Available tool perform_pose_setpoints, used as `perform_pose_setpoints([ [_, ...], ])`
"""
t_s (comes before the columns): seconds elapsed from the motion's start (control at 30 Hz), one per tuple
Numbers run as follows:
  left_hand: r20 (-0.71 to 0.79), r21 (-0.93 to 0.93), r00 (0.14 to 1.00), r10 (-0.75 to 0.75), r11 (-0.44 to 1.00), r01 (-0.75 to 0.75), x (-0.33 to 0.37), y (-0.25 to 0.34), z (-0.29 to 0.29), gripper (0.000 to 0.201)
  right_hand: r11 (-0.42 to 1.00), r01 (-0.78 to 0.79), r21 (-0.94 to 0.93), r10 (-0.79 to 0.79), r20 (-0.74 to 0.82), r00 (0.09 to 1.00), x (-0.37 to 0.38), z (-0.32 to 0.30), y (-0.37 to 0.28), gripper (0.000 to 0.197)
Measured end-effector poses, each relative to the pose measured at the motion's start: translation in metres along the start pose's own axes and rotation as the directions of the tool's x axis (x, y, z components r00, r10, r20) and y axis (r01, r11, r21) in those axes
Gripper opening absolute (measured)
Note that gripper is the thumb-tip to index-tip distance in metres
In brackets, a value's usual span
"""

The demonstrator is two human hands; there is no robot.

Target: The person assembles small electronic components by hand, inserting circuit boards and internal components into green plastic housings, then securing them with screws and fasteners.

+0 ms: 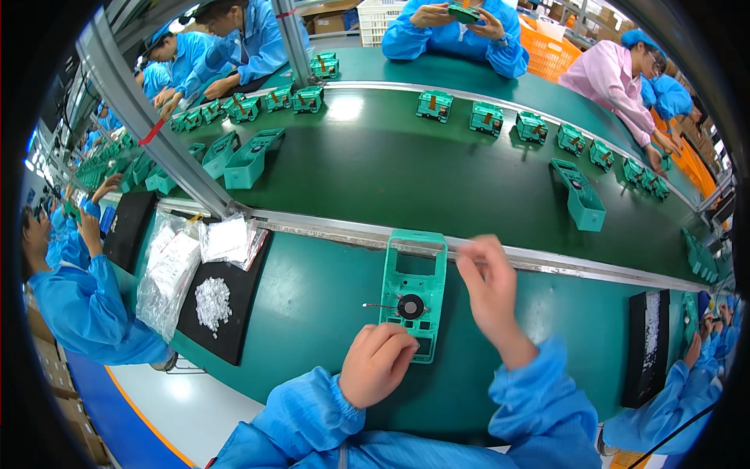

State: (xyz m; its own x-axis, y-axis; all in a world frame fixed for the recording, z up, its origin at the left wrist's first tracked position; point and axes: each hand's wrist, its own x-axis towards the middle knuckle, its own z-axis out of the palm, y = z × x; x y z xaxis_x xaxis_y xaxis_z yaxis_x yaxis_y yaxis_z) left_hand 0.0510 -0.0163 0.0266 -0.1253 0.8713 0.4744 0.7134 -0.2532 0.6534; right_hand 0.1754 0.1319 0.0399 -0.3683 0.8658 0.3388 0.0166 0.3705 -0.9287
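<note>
A green plastic housing (434, 289) lies on the green worktable in front of me, its long side running away from me. It has a large opening at the far end and a round black fan (410, 306) near its middle. A thin wire with a small white connector (365, 305) sticks out to the left of the fan. My left hand (379, 363) is closed at the near left part of the housing; whatever its fingertips pinch is hidden. Raised to the right of the housing is my right hand (492, 293), its fingers partly curled and smeared by motion.
To the left, a black mat (238, 313) holds a pile of small white pieces (212, 303), beside plastic bags (168, 262). A metal rail (328, 227) separates the table from the conveyor (359, 164), which carries green housings (580, 195) and assemblies (486, 118). Co-workers sit around.
</note>
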Motion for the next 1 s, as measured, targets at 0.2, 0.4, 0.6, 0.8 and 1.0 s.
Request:
perform_pose_setpoints([
  [0.2, 0.069, 0.125, 0.997, 0.020, 0.992, -0.029, 0.015, -0.008, 0.024, 0.019, 0.980, 0.136, -0.144, -0.121, 0.108, 0.987, 0.015, 0.024, 0.038, 0.022],
  [0.4, 0.126, 0.184, 0.992, 0.010, 0.982, -0.033, 0.019, -0.008, 0.028, 0.019, 0.970, 0.180, -0.161, -0.167, 0.092, 0.982, 0.010, 0.028, 0.039, 0.024],
  [0.6, 0.153, 0.170, 0.988, -0.014, 0.985, -0.012, 0.021, -0.009, 0.030, 0.019, 0.955, 0.218, -0.201, -0.210, 0.060, 0.976, 0.010, 0.026, 0.043, 0.024],
  [0.8, 0.163, 0.185, 0.986, -0.020, 0.983, -0.011, 0.022, -0.007, 0.026, 0.018, 0.953, 0.213, -0.213, -0.207, 0.051, 0.977, 0.010, 0.029, 0.042, 0.023],
  [1.0, 0.246, 0.188, 0.968, -0.051, 0.982, 0.004, 0.029, -0.007, 0.021, 0.016, 0.960, 0.187, -0.208, -0.180, 0.053, 0.982, 0.010, 0.031, 0.045, 0.023],
])
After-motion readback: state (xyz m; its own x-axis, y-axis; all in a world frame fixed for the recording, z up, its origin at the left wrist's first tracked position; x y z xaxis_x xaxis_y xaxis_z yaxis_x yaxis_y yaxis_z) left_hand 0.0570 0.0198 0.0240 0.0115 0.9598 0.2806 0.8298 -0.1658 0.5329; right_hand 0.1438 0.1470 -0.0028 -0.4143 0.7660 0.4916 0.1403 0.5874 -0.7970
